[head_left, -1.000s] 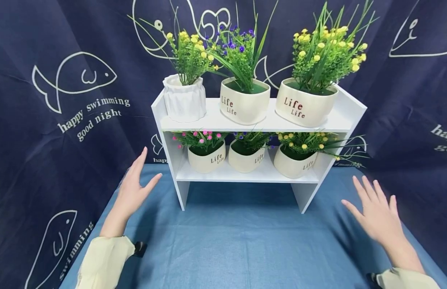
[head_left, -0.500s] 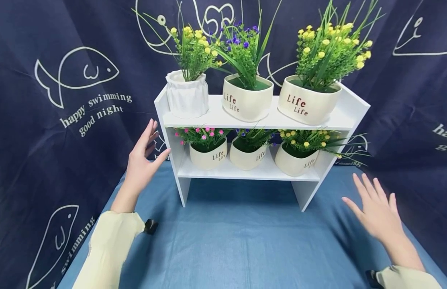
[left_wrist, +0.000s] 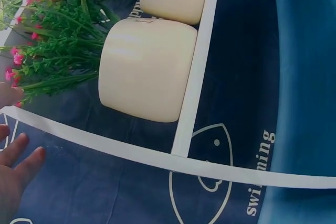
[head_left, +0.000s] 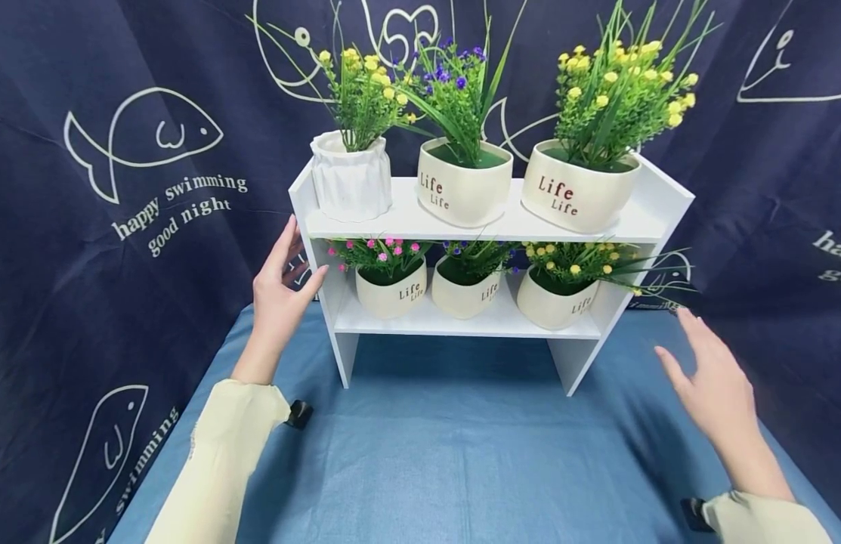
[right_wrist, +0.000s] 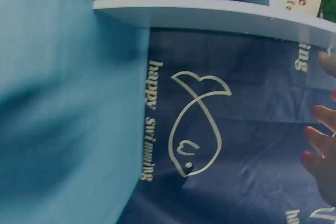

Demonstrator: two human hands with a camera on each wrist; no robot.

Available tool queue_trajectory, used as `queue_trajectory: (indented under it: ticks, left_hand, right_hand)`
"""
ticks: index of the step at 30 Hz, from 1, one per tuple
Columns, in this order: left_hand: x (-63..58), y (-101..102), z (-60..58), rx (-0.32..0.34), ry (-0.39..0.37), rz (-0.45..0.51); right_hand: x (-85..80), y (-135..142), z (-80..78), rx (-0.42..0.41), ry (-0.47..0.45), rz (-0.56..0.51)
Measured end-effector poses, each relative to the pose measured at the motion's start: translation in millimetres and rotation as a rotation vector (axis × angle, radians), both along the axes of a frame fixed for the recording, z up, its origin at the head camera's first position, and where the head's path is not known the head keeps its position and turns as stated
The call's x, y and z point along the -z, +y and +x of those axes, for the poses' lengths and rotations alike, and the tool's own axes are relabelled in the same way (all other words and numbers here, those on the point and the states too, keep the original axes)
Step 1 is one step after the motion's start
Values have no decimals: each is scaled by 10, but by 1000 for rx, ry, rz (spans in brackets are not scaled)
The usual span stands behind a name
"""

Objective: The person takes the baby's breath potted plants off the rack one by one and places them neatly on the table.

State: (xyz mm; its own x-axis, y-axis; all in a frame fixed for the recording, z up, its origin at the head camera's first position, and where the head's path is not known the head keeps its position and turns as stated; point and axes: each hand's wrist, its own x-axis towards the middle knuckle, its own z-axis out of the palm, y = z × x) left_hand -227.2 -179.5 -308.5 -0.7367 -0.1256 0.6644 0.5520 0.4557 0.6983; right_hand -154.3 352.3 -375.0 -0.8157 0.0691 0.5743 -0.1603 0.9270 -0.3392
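A white two-tier shelf (head_left: pixel 406 204) stands on blue cloth with potted artificial flowers on both boards. My left hand (head_left: pixel 280 295) is at its left side panel, fingers along the outside and thumb near the front edge. In the left wrist view the thumb (left_wrist: pixel 10 95) and fingers lie on opposite sides of that panel; contact cannot be told. My right hand (head_left: pixel 715 385) hovers right of the shelf, fingers extended, thumb apart, holding nothing. Up top are a white fluted pot (head_left: pixel 352 185) and two cream "Life" pots, one with purple flowers (head_left: pixel 464 193), one with yellow (head_left: pixel 576 196).
Three smaller cream pots sit on the lower board, with pink (head_left: pixel 393 295), purple (head_left: pixel 464 295) and yellow (head_left: pixel 556 301) flowers. Long grass blades from the yellow one stick out past the right panel. A dark fish-print curtain (head_left: pixel 155 302) hangs behind and beside the blue cloth (head_left: pixel 420 453).
My left hand has moved up and right to the shelf's left panel. My right hand has turned, its fingers coming closer together. The shelf shifts slightly upward in view; the pots keep their places on it.
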Motion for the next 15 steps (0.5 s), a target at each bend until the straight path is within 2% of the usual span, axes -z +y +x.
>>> queue_trajectory:
  ticks: [3,5,7,10,15]
  left_hand:
    - [8,21,-28,4,9,9]
    - [12,38,-43,10,8,10]
    - [18,56,-56,15,0,18]
    - [24,79,-64,7,-10,26]
    - [28,100,-57,-22,-15,30]
  right_hand:
    - [-98,-118,10,62,188,-97]
    - [-167,-181,1,67,313,-151]
    - [-251,-238,-5,58,400,-180]
    - [-394,-334,-7,34,497,-231]
    - [-686,-533,20,-10,603,-329]
